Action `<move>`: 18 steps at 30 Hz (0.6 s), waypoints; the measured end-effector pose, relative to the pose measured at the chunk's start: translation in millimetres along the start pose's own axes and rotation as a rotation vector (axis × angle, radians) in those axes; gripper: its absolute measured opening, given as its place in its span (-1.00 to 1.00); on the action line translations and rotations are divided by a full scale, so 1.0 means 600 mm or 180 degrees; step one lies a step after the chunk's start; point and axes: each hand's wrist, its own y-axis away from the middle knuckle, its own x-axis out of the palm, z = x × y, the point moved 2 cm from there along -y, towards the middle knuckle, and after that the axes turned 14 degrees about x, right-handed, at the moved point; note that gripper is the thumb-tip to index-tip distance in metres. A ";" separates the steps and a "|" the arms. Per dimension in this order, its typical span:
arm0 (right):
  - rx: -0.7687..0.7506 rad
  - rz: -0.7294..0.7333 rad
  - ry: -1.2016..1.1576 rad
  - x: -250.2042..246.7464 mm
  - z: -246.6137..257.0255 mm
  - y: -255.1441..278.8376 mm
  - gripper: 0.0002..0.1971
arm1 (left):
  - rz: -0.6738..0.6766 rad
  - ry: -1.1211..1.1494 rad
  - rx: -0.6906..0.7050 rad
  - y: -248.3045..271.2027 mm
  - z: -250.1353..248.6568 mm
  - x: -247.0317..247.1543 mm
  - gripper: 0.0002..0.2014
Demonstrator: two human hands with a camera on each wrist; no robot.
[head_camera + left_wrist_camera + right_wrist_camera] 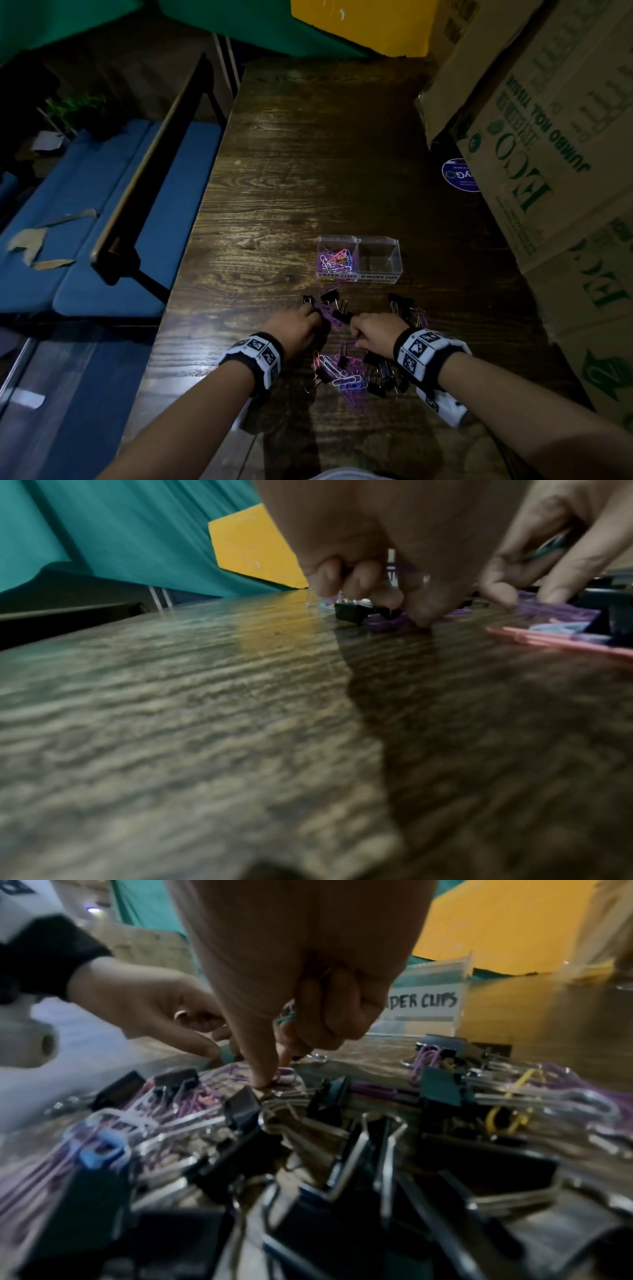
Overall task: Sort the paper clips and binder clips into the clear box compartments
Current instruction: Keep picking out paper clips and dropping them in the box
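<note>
A clear two-part box [358, 240] stands on the dark wooden table [308, 164]. Its left compartment, labelled paper clips, holds several coloured paper clips [334, 258]; the right one [379, 260], labelled binder clips [424, 1001], looks empty. In front of the box lies a mixed heap of paper clips [346, 375] and black binder clips [330, 297]. My left hand [299, 323] curls down onto purple paper clips [394, 620] beside a binder clip [349, 612]. My right hand [371, 330] keeps green and pink clips [287, 1015] in its curled fingers and pinches a purple clip [286, 1074].
Stacked cardboard boxes [548, 154] crowd the table's right side, with a round blue sticker [460, 174] at their foot. A blue cushioned bench [102, 222] runs along the table's left edge. Bare wood lies beyond the box.
</note>
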 end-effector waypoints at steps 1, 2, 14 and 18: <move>0.0029 -0.0013 -0.0041 -0.001 -0.002 -0.002 -0.79 | 0.0017 0.0022 -0.0043 -0.002 0.002 0.001 -0.64; 0.0048 -0.0005 -0.0079 -0.002 -0.004 -0.003 -0.81 | 0.0032 0.0044 -0.0083 -0.004 0.005 0.001 -0.64; -0.0109 0.0004 0.0255 -0.055 0.007 -0.001 -0.45 | -0.0050 -0.0137 0.0026 -0.015 0.011 -0.002 -0.64; -0.0091 0.0166 0.0685 -0.041 -0.006 -0.003 -0.41 | 0.0061 -0.0269 0.0368 -0.012 0.009 -0.007 -0.77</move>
